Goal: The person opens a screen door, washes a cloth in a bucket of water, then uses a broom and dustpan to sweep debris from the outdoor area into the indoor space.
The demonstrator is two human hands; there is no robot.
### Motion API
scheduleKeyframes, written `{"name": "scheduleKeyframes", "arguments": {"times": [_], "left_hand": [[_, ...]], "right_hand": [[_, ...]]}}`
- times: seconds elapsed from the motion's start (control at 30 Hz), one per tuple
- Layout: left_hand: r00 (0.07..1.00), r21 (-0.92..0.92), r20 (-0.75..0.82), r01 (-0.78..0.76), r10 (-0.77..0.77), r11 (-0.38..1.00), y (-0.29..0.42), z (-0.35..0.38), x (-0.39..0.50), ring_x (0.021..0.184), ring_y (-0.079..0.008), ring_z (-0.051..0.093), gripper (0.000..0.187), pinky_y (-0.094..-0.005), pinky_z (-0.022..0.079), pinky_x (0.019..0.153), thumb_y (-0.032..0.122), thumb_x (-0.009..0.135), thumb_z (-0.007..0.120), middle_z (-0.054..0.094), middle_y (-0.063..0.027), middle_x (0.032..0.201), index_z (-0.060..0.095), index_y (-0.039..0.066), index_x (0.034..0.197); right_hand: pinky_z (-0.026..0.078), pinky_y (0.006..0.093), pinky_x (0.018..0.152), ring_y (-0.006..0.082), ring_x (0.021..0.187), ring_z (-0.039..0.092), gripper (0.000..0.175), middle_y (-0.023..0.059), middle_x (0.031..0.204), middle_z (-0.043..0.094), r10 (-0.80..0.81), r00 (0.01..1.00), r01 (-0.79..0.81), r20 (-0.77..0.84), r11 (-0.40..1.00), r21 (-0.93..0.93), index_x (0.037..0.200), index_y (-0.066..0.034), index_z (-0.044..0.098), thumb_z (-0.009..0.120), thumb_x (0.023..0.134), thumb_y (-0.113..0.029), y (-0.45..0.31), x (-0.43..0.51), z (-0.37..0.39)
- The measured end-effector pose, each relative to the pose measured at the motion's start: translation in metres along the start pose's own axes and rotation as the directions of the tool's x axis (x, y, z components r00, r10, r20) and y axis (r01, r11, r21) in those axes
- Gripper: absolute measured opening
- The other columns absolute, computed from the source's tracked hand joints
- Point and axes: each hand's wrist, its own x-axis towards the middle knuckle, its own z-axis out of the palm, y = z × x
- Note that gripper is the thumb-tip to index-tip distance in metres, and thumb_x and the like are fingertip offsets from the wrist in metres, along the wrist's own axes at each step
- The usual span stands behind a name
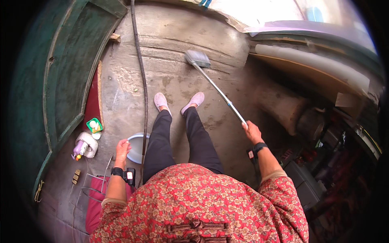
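My right hand (253, 132) is closed around the end of a broom's (219, 93) light metal handle. The handle slants up and to the left to a blurred head with grey bristles, which is over the worn concrete floor (170, 76) beyond my feet. At the left, my left hand (123, 148) is beside the rim of a pale plastic basin (136, 149); its fingers are curled, and whether they touch the rim is unclear. A strap with a small device sits on each wrist.
A ribbed hose (140, 60) runs along the floor and across the basin. Green door panels (73, 70) stand at left, with a green soap dish (94, 125) and pump bottles (79, 148) near them. A metal rack (88, 185) is lower left. Boards, a large cylinder (279, 106) and clutter fill the right.
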Motion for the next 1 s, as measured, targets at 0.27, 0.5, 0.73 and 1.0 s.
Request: {"name": "scheduleKeyframes", "arguments": {"times": [0.27, 0.5, 0.73, 1.0], "left_hand": [[0.979, -0.074, 0.025, -0.200, 0.202, 0.977, -0.001, 0.017, 0.066, 0.069, -0.0118, 0.057, 0.022, -0.0244, 0.046, 0.060, 0.025, 0.085, 0.058, 0.060, -0.0049, 0.081, 0.059, 0.004, 0.089], [0.919, 0.385, -0.044, -0.346, 0.391, 0.856, 0.026, 0.089, 0.227, 0.067, -0.0158, 0.060, 0.023, -0.0305, 0.047, 0.062, 0.026, 0.078, 0.063, 0.063, -0.0071, 0.071, 0.061, 0.003, 0.078], [0.947, 0.396, -0.129, -0.223, 0.294, 0.891, 0.063, 0.158, 0.349, 0.095, -0.0251, 0.059, 0.040, -0.0357, 0.046, 0.081, 0.035, 0.073, 0.066, 0.063, -0.0110, 0.100, 0.060, 0.008, 0.101], [0.938, 0.502, -0.246, -0.094, 0.246, 0.860, 0.100, 0.201, 0.414, 0.096, -0.0337, 0.058, 0.043, -0.0433, 0.046, 0.082, 0.031, 0.073, 0.067, 0.061, -0.0163, 0.102, 0.051, 0.005, 0.103]], "right_hand": [[0.042, 0.0432, 0.066, 0.0409, 0.074, 0.053, 0.039, 0.0225, 0.075, 0.054, 0.032, 0.999, -0.026, -0.026, 0.984, 0.179, 0.083, -0.0014, 0.051, 0.044, 0.090, -0.039, 0.065, -0.087, 0.055], [0.032, 0.0211, 0.040, 0.0064, 0.043, 0.039, 0.030, -0.0028, 0.054, 0.042, -0.052, 0.881, -0.264, 0.470, 0.771, 0.580, 0.085, -0.0077, 0.049, 0.053, 0.088, -0.037, 0.008, -0.071, 0.062], [0.035, 0.0219, 0.046, 0.0074, 0.048, 0.043, 0.034, -0.0004, 0.061, 0.048, -0.043, 0.821, -0.323, 0.569, 0.786, 0.526, 0.094, -0.0022, 0.055, 0.049, 0.089, -0.035, -0.030, 0.014, 0.066], [0.037, 0.0235, 0.049, 0.0076, 0.052, 0.044, 0.035, -0.0010, 0.058, 0.047, 0.113, 0.898, -0.300, 0.424, 0.863, 0.406, 0.093, -0.0020, 0.057, 0.049, 0.090, -0.036, 0.011, 0.060, 0.056]]}}
